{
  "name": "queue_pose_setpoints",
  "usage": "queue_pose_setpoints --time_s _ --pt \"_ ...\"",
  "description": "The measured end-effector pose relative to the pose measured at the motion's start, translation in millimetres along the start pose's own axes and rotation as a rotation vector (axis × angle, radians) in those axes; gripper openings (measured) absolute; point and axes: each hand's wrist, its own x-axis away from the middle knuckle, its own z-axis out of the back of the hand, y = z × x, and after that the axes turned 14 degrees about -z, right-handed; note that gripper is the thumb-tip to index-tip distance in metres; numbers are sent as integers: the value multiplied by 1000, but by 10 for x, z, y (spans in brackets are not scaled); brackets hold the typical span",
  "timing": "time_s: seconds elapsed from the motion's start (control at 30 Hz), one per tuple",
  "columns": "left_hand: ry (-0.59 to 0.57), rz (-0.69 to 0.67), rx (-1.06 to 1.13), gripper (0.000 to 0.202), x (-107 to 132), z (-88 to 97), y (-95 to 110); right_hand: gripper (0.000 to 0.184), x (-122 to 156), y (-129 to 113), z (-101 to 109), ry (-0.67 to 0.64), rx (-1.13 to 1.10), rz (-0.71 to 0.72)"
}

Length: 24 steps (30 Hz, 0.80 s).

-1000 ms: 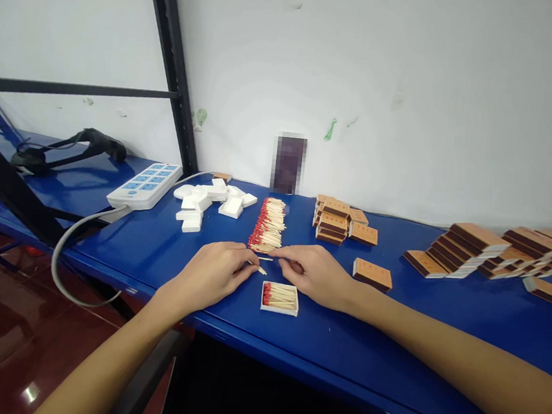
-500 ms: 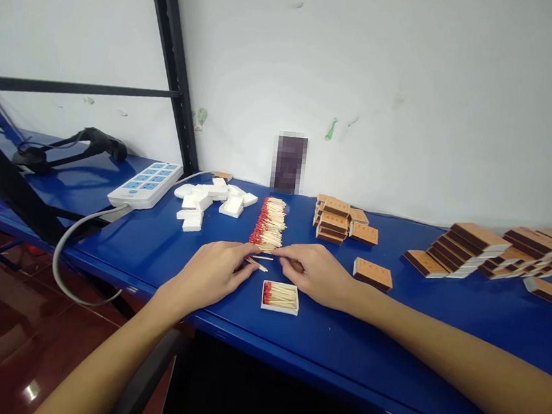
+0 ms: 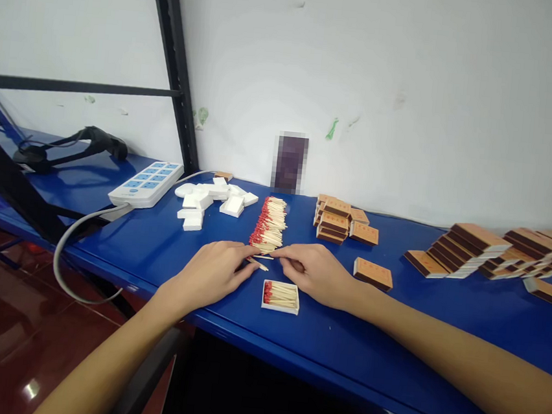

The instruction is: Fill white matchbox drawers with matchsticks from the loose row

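A column of loose red-tipped matches [image 3: 272, 223] lies on the blue table, heads to the left. At its near end my left hand [image 3: 216, 269] rests with index finger and thumb stretched out and apart. A couple of separate matches [image 3: 261, 265] lie by those fingertips. From the other side, my right hand [image 3: 318, 273] reaches in, its index finger extended to the match ends and its other fingers partly curled beneath. Just nearer me sits a white matchbox tray [image 3: 280, 309] containing matches, touched by neither hand. Whether the fingertips pinch any match is hard to see.
White empty trays [image 3: 203, 197] lie heaped at the left, beside a power strip [image 3: 146, 185] with a grey cable. Orange matchbox sleeves [image 3: 333, 222] are stacked behind my right hand, one sleeve [image 3: 373, 273] lies closer, and more stacks [image 3: 477, 243] stand farther right. A black rack post [image 3: 179, 67] rises at the left.
Almost nothing differs. The hands stay at the near end of the match column, with only slight finger movement, and the view has shifted a little.
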Motion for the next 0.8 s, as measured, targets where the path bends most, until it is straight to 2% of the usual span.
queue_pose_setpoints --time_s 0.27,0.43,0.8 --pt "-1 1 -1 35 9 7 3 33 -4 -10 -5 -13 19 -17" --pt "17 -52 30 34 11 7 -8 34 2 -16 5 -18 33 -13" --pt "-27 -54 28 35 -8 15 -6 33 7 -41 22 -36 51 -48"
